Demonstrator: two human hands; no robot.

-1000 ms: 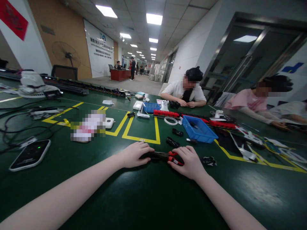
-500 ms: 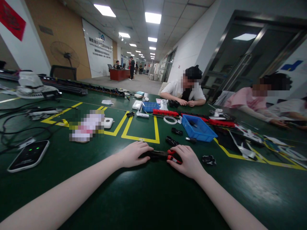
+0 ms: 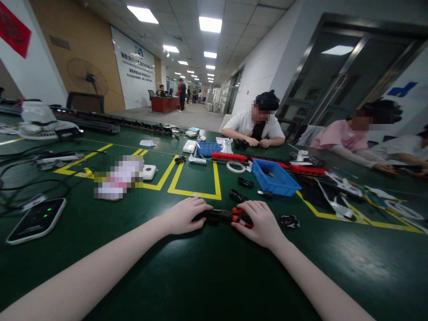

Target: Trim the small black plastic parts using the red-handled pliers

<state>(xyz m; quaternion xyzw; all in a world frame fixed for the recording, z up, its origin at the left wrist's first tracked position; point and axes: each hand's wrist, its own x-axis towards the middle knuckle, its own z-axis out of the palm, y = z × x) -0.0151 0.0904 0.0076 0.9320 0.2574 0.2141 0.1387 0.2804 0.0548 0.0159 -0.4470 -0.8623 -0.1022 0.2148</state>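
My right hand [image 3: 261, 224] is closed around the red handles of a pair of pliers [image 3: 236, 217], which point to the left. The dark jaws of the pliers reach toward my left hand [image 3: 186, 216]. Thumb and fingers of that hand pinch a small black piece [image 3: 211, 216] at the jaws. Most of this piece is hidden by the fingers, and its exact kind cannot be made out. Both hands are low over the green table [image 3: 214, 276]. Just beyond them lie black bundled pieces [image 3: 238, 196], and another dark bundle [image 3: 289, 221] is right of my right hand.
A blue bin [image 3: 274, 178] stands beyond my right hand, with a smaller blue bin [image 3: 208, 149] behind. A white ring [image 3: 236, 166] lies near red strips [image 3: 229, 157]. At left are a phone-like device [image 3: 37, 220] and black cables. Co-workers sit across and at right.
The view has shifted slightly. Both hands keep nearly the same pose, with the pliers still in my right hand and the black piece in my left.
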